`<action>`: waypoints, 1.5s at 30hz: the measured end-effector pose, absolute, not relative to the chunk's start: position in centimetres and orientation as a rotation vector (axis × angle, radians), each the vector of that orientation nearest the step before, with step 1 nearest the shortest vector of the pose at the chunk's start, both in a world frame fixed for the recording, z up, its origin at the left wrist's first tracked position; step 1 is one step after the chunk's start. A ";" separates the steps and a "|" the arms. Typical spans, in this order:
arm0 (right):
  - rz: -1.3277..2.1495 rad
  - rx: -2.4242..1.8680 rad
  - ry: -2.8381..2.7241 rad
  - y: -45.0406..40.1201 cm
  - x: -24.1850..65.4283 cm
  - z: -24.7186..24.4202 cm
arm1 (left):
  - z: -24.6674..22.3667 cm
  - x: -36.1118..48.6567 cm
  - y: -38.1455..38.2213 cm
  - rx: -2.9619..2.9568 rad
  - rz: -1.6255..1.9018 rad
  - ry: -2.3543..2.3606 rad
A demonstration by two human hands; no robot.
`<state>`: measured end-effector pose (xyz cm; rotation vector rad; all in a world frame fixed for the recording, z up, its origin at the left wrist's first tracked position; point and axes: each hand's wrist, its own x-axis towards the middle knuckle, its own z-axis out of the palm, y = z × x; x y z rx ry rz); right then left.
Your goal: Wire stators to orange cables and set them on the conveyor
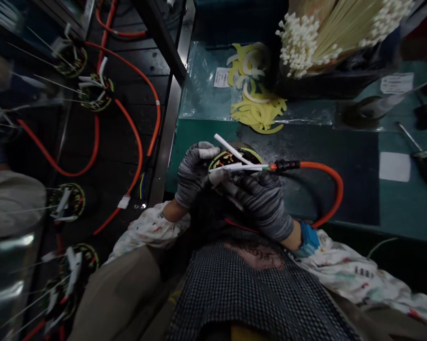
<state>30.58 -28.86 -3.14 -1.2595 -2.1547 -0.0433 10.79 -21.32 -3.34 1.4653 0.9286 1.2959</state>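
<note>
A round wound part with a yellow-green rim and dark and copper-coloured windings is held between my gloved hands near the table's front edge. My left hand grips its left side, with fingers closed on the rim. At its front right, my right hand has its fingers wrapped round the part, just under the white sleeves. One white sleeve sticks up over the part, and others lie across its front. An orange cable with a black end leads off to the right and curves down past my right wrist.
Yellow curved strips lie on clear plastic behind the part. A bundle of white-tipped sticks stands at the back right, with a screwdriver on the right. Similar wound parts with orange cables line the left rack, near another person's leg.
</note>
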 end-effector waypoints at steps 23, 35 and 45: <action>0.295 -1.379 -2.212 -29.2 29.8 -3.0 | -4.6 7.5 -22.9 1.760 0.990 0.848; 0.192 -1.406 -2.245 -29.9 29.6 -2.1 | -4.4 7.9 -23.8 1.779 0.992 0.916; 0.019 -1.691 -2.019 -29.2 33.3 -1.2 | -3.7 11.7 -24.7 2.163 1.118 0.903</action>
